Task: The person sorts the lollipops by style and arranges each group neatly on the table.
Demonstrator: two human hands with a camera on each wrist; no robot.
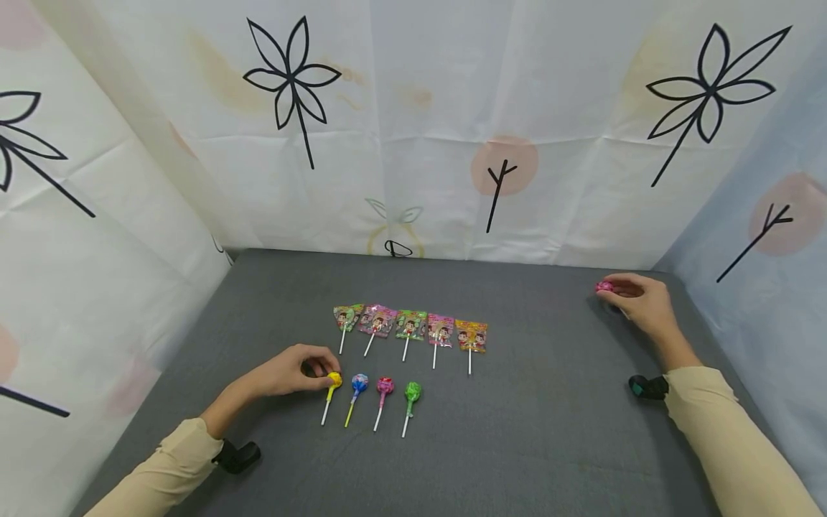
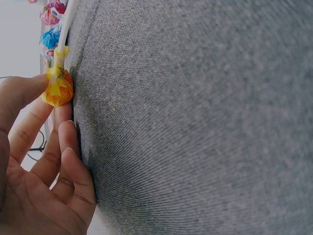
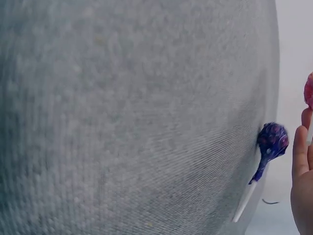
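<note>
My left hand (image 1: 293, 370) pinches the yellow lollipop (image 1: 334, 379) by its wrapped head between thumb and fingers. In the left wrist view the yellow lollipop (image 2: 58, 90) has its white stick pointing away from the palm. Beside it lie a blue lollipop (image 1: 360, 383), a pink lollipop (image 1: 385, 386) and a green lollipop (image 1: 413, 392). At the far right my right hand (image 1: 646, 301) holds another pink lollipop (image 1: 604, 286), raised off the table. A purple lollipop (image 3: 273, 141) lies near that hand in the right wrist view; in the head view it is mostly hidden.
Behind the round lollipops, several flat-wrapped lollipops (image 1: 411, 325) lie in a row with sticks toward me. All rest on a grey cloth-covered table (image 1: 517, 445). Printed curtains (image 1: 426, 108) enclose the back and both sides.
</note>
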